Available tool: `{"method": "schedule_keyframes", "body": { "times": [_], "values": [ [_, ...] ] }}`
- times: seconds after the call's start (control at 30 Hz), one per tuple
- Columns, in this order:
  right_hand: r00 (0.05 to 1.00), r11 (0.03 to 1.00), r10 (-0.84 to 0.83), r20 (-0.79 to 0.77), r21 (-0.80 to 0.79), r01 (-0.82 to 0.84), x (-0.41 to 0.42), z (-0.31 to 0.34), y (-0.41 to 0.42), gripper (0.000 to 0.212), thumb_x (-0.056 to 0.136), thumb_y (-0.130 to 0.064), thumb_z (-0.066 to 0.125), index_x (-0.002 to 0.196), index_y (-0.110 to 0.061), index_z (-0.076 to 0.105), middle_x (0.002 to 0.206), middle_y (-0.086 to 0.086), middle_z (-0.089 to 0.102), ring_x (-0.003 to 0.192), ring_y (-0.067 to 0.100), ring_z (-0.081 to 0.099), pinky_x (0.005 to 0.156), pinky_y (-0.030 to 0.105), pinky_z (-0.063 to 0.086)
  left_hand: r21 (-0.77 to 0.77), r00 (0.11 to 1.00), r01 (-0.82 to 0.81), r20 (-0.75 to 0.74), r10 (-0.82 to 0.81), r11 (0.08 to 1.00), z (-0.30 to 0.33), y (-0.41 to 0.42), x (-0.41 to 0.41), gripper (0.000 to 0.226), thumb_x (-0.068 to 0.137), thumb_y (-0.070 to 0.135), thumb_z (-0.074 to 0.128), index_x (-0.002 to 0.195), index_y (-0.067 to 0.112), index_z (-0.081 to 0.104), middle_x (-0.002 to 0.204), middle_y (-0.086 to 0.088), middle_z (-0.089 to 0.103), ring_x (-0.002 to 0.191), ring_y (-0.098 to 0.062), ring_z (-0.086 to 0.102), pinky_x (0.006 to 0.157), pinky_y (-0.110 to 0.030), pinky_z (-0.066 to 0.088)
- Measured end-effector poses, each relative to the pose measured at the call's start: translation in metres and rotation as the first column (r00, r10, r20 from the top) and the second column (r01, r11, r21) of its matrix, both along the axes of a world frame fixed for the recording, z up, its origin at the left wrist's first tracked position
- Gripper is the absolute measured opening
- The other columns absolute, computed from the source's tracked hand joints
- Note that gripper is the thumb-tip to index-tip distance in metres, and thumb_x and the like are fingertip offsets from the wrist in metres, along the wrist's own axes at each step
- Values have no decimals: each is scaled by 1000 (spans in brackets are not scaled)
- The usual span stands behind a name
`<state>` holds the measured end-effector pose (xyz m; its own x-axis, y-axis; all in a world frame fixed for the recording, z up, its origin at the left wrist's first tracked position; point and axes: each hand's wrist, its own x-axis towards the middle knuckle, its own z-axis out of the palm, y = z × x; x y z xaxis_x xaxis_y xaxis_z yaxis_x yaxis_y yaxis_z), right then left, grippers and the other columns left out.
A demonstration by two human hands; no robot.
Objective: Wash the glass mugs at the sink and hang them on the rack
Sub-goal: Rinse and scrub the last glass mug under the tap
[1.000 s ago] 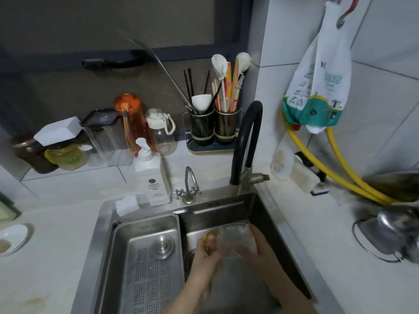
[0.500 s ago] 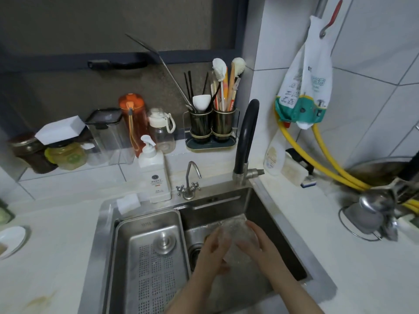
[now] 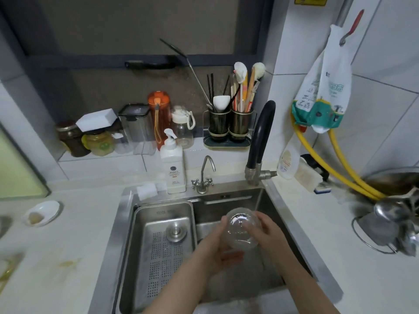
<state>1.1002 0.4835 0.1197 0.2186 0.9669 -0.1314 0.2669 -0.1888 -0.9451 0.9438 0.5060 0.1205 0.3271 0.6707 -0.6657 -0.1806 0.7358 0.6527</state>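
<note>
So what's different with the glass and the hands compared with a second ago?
The glass mug has been turned so one round end faces up toward the camera, where before it lay blurred between the palms. The left hand now cups it from below and the right hand grips its side. Both hands kept hold over the sink. The soap bottle and black faucet stayed put.

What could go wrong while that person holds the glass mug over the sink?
1. The glass mug looks wet, and both the left hand and right hand hold it by its smooth sides; a slipping grip could drop it into the steel sink and chip it.
2. The black faucet stands close behind; lifting the mug carelessly might knock glass against it.
</note>
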Motion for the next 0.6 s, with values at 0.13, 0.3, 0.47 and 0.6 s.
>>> {"method": "schedule_keyframes", "body": {
  "times": [0.13,0.3,0.47,0.6],
  "values": [
    [997,999,52,64,-4,-52,1,6,5,37,81,-35,71,114,-22,61,102,-3,69,93,11,65,87,34,55,-64,997,-73,35,75,995,6,-4,5,50,81,58,61,96,11,68,76,-12,74,66,-26,71,71,-35,56],
    [987,991,129,98,13,-131,10,9,1,22,82,-36,69,102,-28,63,97,-2,70,89,12,67,81,30,56,-120,990,-133,36,138,984,8,-19,17,54,81,59,59,91,7,66,57,-12,64,62,-27,64,62,-32,55],
    [986,988,155,54,-17,-154,16,-4,-3,30,80,-34,72,108,-24,63,101,0,68,91,12,64,81,25,49,-173,975,-222,-62,214,960,0,-38,30,59,77,69,56,107,19,62,67,-6,72,68,-21,69,53,-25,54],
    [972,972,233,18,-38,-233,11,-19,-6,31,80,-35,71,109,-25,63,98,-10,66,92,10,63,89,35,50,-184,954,-301,-62,294,936,-5,-54,29,61,78,71,54,104,16,63,63,-4,70,67,-19,68,56,-25,54]
  ]
}}
